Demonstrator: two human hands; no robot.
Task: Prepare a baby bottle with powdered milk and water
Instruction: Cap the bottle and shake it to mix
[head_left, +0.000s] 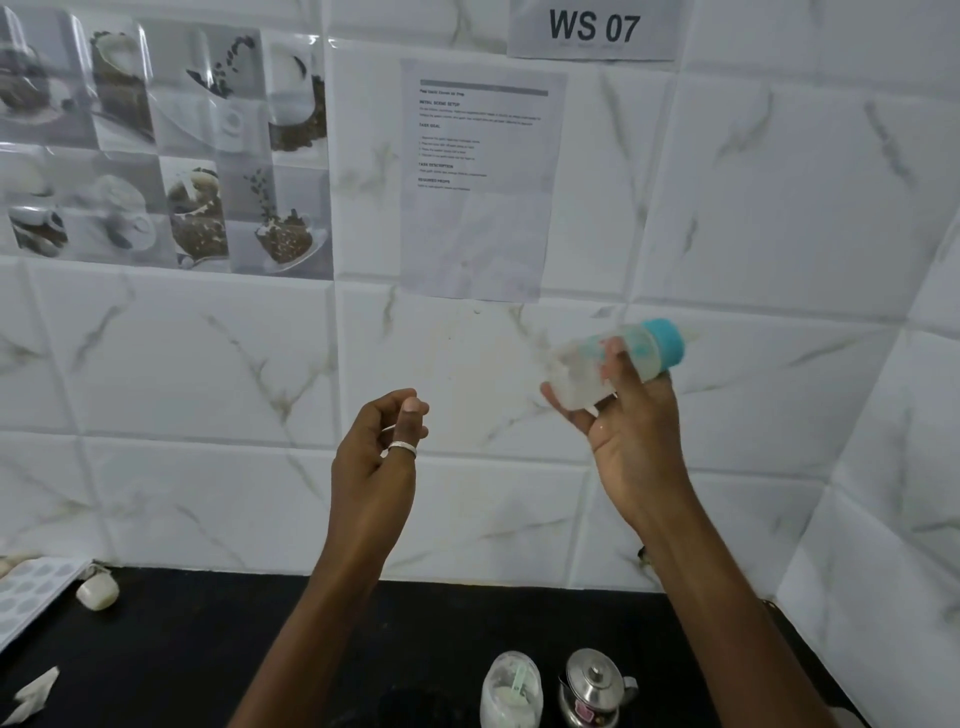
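Observation:
My right hand (631, 441) holds a clear baby bottle (587, 371) with a teal collar (667, 345), raised in front of the tiled wall and tilted nearly sideways, collar end up to the right; it looks motion-blurred. My left hand (382, 447) is raised beside it, apart from the bottle, fingers loosely curled with nothing in them, a silver ring on one finger. Down on the black counter (182, 649), a clear jar of white powder (511, 691) with a pale green scoop inside stands next to a small steel kettle (595, 686).
A white dimpled tray (26, 597) lies at the counter's left edge with a small white object (97, 592) beside it. A crumpled white scrap (31, 693) sits at the lower left. Marble-pattern tiles and a taped paper sheet (480, 176) cover the wall behind.

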